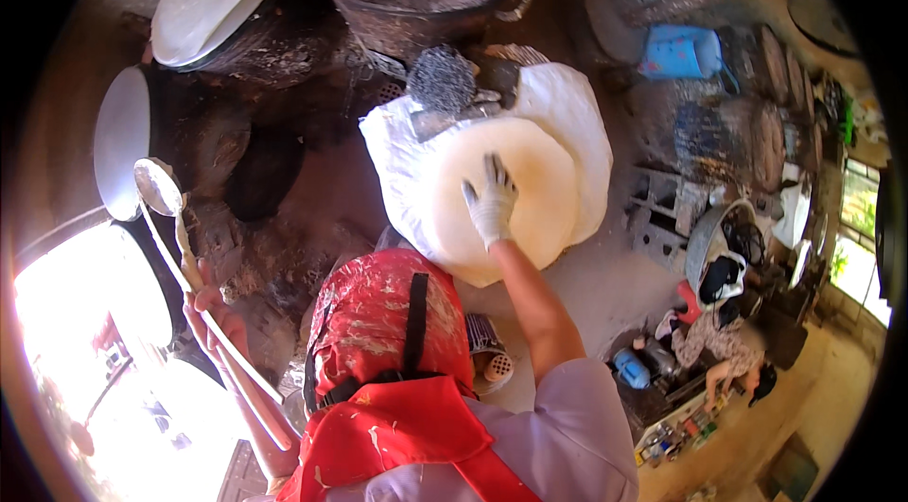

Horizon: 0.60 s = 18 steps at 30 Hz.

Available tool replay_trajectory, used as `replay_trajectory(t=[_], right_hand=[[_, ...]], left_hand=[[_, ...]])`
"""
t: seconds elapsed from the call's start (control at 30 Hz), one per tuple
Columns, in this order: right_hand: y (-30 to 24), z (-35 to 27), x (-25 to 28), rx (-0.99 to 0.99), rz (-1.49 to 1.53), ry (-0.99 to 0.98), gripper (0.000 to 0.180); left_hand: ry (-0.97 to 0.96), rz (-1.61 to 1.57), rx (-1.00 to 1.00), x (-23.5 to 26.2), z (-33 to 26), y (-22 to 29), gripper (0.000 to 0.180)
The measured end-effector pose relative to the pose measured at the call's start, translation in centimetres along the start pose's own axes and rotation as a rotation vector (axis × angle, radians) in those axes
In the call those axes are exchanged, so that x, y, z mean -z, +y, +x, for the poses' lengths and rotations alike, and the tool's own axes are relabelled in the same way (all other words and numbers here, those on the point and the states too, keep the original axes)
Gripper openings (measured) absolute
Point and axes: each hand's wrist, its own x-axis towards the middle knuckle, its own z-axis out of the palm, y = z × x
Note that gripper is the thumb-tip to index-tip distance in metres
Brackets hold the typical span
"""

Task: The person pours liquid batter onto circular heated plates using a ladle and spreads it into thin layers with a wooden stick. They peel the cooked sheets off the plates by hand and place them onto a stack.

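Observation:
Raised at the left, my left hand (216, 317) grips a long-handled ladle (159, 188) with a pale, round bowl at its upper end. A thin wooden stick (185, 251) runs alongside it in the same grasp. My right hand (493, 207), in a white glove with dark fingertips, lies with its fingers spread on a wide, round, pale sheet (549, 190). Whether that is one sheet or a stack I cannot tell. Beneath it spreads white plastic sheeting (588, 138). A red apron (388, 332) with pale smears covers my front.
A round stove (416, 5) with perforated briquettes stands at the far side. Left of it is a large vessel with a white round top (218, 0). Concrete blocks (662, 204), a metal basin (709, 237) and a blue container (681, 52) are at right. Another person (724, 351) bends farther right.

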Motion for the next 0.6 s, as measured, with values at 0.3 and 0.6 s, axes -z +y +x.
replay_trajectory(t=[0.3, 0.6], right_hand=[[-7.4, 20.3, -3.7, 0.254, -0.324, -0.231, 0.048], [-7.1, 15.1, 7.6, -0.04, 0.712, 0.39, 0.037]], left_hand=[[0.212, -0.015, -0.159, 0.8, -1.0, 1.3, 0.05], [0.299, 0.023, -0.271, -1.2, -2.0, 4.6, 0.05]])
